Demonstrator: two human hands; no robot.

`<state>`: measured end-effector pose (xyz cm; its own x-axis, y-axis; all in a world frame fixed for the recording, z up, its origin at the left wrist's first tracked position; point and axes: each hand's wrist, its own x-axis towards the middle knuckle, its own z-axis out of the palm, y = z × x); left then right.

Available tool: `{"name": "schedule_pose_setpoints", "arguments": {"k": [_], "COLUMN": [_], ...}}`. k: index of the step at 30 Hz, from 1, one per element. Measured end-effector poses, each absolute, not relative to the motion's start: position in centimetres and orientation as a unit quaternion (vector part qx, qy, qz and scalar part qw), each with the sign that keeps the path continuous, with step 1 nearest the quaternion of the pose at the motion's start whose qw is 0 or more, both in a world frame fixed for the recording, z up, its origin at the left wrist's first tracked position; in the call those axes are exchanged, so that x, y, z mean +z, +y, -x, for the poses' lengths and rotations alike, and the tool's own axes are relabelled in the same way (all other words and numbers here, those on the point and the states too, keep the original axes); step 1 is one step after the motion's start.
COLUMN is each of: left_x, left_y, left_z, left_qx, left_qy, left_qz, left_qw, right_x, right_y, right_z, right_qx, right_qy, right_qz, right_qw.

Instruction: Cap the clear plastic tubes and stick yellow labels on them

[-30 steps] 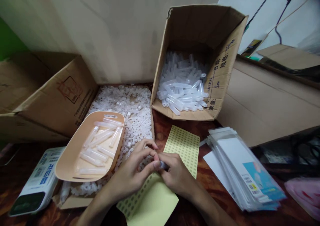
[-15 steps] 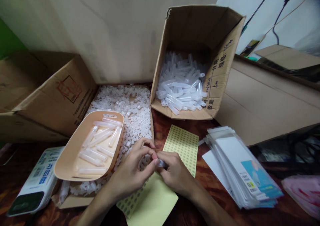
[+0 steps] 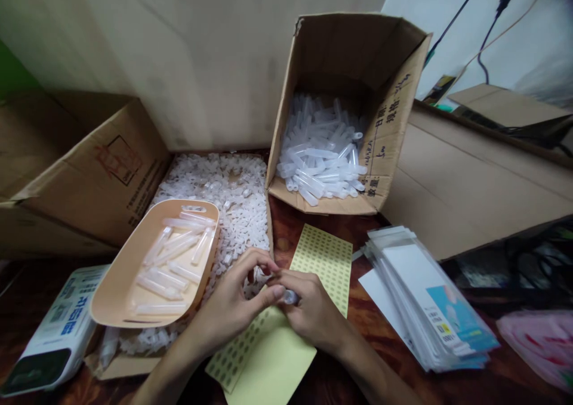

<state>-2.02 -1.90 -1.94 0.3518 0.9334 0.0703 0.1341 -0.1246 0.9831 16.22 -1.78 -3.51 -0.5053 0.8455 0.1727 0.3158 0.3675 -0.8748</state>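
Note:
A small translucent plastic tube (image 3: 290, 297) is gripped in my right hand (image 3: 311, 306), its rounded end showing beside the thumb. My left hand (image 3: 244, 286) has its fingers curled round to the same spot. Its thumb tip lies against the tube, while the index fingertip meets my right fingers. Most of the tube is hidden by the hands. Under them lies a yellow sheet of small round stickers (image 3: 324, 259), with a plain yellow backing sheet (image 3: 273, 363) in front. An orange plastic basket (image 3: 111, 274) to the left holds several similar tubes (image 3: 161, 283).
A tray of small white plastic pieces (image 3: 244, 205) lies behind the basket. A tilted cardboard box (image 3: 398, 136) holds many translucent tubes (image 3: 320, 160). Packaged cards (image 3: 416, 297) are stacked at right. A white device (image 3: 58, 327) and another cardboard box (image 3: 102, 160) stand at left.
My left thumb and index finger have parted slightly around the tube. My right hand still grips it, and more of its end shows. The camera view has shifted slightly.

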Motion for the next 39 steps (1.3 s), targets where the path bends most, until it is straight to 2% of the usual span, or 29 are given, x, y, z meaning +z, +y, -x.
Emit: {"name": "schedule_pose_setpoints", "arguments": {"k": [4, 10, 15, 20, 23, 27, 30, 34, 36, 39], "left_x": [-1.8, -1.8, -1.4, -2.5, -3.9, -4.7, -4.2, -3.5, -3.5, -3.5], "left_y": [-1.6, -1.1, -1.3, -1.7, -1.9, -2.1, -2.1, -2.1, -2.1, -2.2], "left_z": [2.5, 3.3, 3.5, 3.2, 2.9, 2.7, 2.8, 3.0, 3.0, 2.8], "left_qx": [0.411, 0.417, 0.393, 0.345, 0.271, 0.186, 0.168, 0.135, 0.124, 0.117], "left_qy": [0.441, 0.479, 0.499, 0.526, 0.555, 0.585, 0.59, 0.582, 0.578, 0.577], "left_qz": [-0.624, -0.62, -0.636, -0.698, -0.744, -0.769, -0.772, -0.783, -0.79, -0.792], "left_qw": [0.498, 0.461, 0.439, 0.343, 0.256, 0.178, 0.167, 0.172, 0.162, 0.162], "right_x": [-2.7, -2.2, -2.6, -3.9, -4.4, -4.4, -2.3, 2.6, 4.3, 4.7], "right_y": [-1.5, -1.0, -1.1, -0.8, -0.2, 0.3, 0.2, 1.7, 3.5, 6.5], "right_z": [-16.8, -18.6, -18.8, -18.5, -18.6, -18.3, -18.0, -17.9, -18.0, -18.0], "right_qx": [0.364, 0.341, 0.292, 0.261, 0.136, -0.005, -0.019, -0.075, -0.1, -0.086], "right_qy": [-0.771, -0.735, -0.733, -0.73, -0.755, -0.812, -0.849, -0.823, -0.801, -0.79], "right_qz": [0.418, 0.45, 0.472, 0.544, 0.577, 0.536, 0.47, 0.465, 0.51, 0.572], "right_qw": [0.312, 0.375, 0.392, 0.321, 0.281, 0.232, 0.241, 0.317, 0.295, 0.202]}}
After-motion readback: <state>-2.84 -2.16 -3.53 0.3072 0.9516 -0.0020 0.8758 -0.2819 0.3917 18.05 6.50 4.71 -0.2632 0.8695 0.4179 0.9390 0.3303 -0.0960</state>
